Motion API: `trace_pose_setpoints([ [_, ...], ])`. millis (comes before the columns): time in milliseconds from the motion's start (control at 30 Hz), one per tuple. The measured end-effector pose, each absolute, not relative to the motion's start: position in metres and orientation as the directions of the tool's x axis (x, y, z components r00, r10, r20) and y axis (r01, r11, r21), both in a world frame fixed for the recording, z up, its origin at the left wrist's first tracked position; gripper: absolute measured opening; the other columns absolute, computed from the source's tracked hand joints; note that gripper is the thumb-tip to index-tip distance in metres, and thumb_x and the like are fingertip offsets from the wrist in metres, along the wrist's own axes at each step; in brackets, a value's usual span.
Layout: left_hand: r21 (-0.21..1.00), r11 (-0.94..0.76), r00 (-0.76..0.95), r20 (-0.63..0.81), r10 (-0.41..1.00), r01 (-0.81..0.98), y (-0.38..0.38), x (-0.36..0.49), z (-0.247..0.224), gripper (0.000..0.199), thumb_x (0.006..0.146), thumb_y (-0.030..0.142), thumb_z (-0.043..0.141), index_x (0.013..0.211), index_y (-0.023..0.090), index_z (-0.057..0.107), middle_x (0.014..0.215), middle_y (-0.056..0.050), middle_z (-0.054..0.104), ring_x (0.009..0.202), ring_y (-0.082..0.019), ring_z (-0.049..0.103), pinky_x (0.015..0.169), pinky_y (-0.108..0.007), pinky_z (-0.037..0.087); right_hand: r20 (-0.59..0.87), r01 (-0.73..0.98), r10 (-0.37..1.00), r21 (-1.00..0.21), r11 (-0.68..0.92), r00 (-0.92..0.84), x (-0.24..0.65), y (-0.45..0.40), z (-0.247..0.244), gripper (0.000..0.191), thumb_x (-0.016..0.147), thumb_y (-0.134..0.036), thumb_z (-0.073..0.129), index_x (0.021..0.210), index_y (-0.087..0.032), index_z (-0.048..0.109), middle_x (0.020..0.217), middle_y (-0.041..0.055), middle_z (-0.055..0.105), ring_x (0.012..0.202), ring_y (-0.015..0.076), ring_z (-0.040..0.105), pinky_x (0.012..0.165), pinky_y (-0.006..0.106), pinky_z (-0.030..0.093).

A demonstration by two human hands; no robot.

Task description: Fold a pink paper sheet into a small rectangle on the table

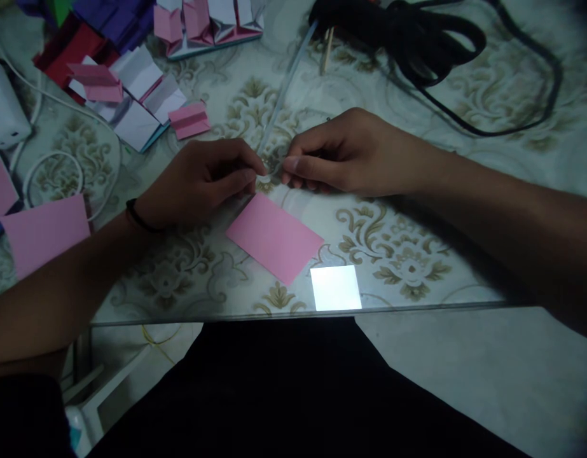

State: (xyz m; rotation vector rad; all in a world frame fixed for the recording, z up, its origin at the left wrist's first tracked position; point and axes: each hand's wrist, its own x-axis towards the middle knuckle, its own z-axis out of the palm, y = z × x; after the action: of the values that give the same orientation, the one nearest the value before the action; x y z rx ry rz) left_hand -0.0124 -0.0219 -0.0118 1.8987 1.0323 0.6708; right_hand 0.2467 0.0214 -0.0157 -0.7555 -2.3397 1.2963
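Note:
My left hand (pixel 221 173) is closed in a pinch, thumb against forefinger, just beyond a pink paper rectangle (pixel 276 238). Close by on its right, my right hand (pixel 331 156) also has its fingertips pressed together. A faint pale strand seems to run between the two sets of fingertips, too thin and dim to name. From the gap between the hands, a long translucent stick (pixel 287 83) stretches away to a dark object at the back. The pink paper lies flat on the patterned table cover (pixel 407 254).
Folded pink and white paper pieces (pixel 140 95) and a small folded pink piece (pixel 189 119) lie at the back left. Further left are a white device (pixel 4 105), a white cable and pink sheets (pixel 49 232). A coiled black cord (pixel 431 48) lies at the back right. A bright white square (pixel 336 288) shows near the front edge.

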Motion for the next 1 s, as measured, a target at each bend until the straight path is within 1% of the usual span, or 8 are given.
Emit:
trace_pose_setpoints([
  [167,0.865,-0.296,0.507,0.056,0.86,0.406,-0.0221,-0.0113,-0.0109,0.01,0.097,0.023,0.068,0.1,0.02,0.077,0.082,-0.003,0.076,0.069,-0.014,0.067,0.065,-0.027,0.053,0.097,0.247,0.601,-0.851,0.463,-0.794,0.2467,0.023,-0.0181,0.027,0.103,-0.032,0.061,0.085,-0.015,0.072,0.064,-0.0009,0.065,0.053,0.0078,0.054,0.051,0.021,0.041],
  [333,0.872,-0.291,0.508,0.057,0.86,0.395,-0.0223,-0.0114,-0.0115,0.01,0.096,0.02,0.067,0.1,0.019,0.076,0.081,-0.002,0.075,0.067,-0.013,0.066,0.064,-0.025,0.051,0.105,0.245,0.586,-0.838,0.487,-0.804,0.2469,0.0237,-0.0188,0.031,0.103,-0.036,0.06,0.087,-0.013,0.073,0.067,-0.0001,0.066,0.056,0.0068,0.054,0.055,0.02,0.041],
  [500,0.875,-0.29,0.515,0.055,0.855,0.388,-0.023,-0.0114,-0.0106,0.012,0.095,0.018,0.065,0.1,0.019,0.075,0.08,-0.001,0.075,0.066,-0.01,0.065,0.064,-0.022,0.05,0.125,0.231,0.582,-0.836,0.498,-0.804,0.2455,0.0236,-0.0197,0.032,0.104,-0.036,0.059,0.086,-0.012,0.072,0.069,0.0005,0.067,0.061,0.0081,0.054,0.06,0.021,0.041],
  [667,0.859,-0.278,0.495,0.032,0.869,0.431,-0.0235,-0.0112,-0.0097,0.011,0.095,0.023,0.066,0.099,0.02,0.075,0.079,0.0,0.075,0.068,-0.012,0.069,0.067,-0.022,0.053,0.121,0.242,0.582,-0.828,0.506,-0.804,0.2449,0.0238,-0.0187,0.035,0.103,-0.042,0.06,0.086,-0.014,0.072,0.069,-0.0005,0.066,0.062,0.0085,0.054,0.062,0.022,0.042],
  [767,0.861,-0.284,0.504,0.038,0.863,0.423,-0.0231,-0.0117,-0.0099,0.012,0.096,0.025,0.066,0.1,0.02,0.075,0.08,0.0,0.075,0.069,-0.012,0.069,0.067,-0.021,0.053,0.107,0.257,0.583,-0.823,0.507,-0.806,0.2451,0.0237,-0.0179,0.037,0.104,-0.045,0.059,0.085,-0.016,0.072,0.069,-0.0015,0.066,0.062,0.0081,0.054,0.062,0.022,0.042],
  [867,0.86,-0.302,0.517,0.053,0.854,0.411,-0.0227,-0.0122,-0.0094,0.013,0.096,0.024,0.065,0.1,0.019,0.075,0.08,0.0,0.075,0.068,-0.011,0.068,0.066,-0.021,0.052,0.094,0.269,0.585,-0.821,0.503,-0.805,0.2452,0.0235,-0.0176,0.037,0.104,-0.045,0.057,0.086,-0.016,0.071,0.069,-0.002,0.065,0.062,0.0081,0.054,0.062,0.022,0.042],
  [1000,0.832,-0.301,0.506,0.028,0.862,0.466,-0.0228,-0.0125,-0.0079,0.014,0.096,0.026,0.065,0.101,0.02,0.075,0.081,0.0,0.076,0.069,-0.012,0.07,0.067,-0.022,0.053,0.095,0.272,0.59,-0.821,0.502,-0.802,0.245,0.0235,-0.0178,0.037,0.104,-0.044,0.056,0.086,-0.016,0.071,0.068,-0.0021,0.065,0.062,0.0082,0.055,0.062,0.022,0.042],
])
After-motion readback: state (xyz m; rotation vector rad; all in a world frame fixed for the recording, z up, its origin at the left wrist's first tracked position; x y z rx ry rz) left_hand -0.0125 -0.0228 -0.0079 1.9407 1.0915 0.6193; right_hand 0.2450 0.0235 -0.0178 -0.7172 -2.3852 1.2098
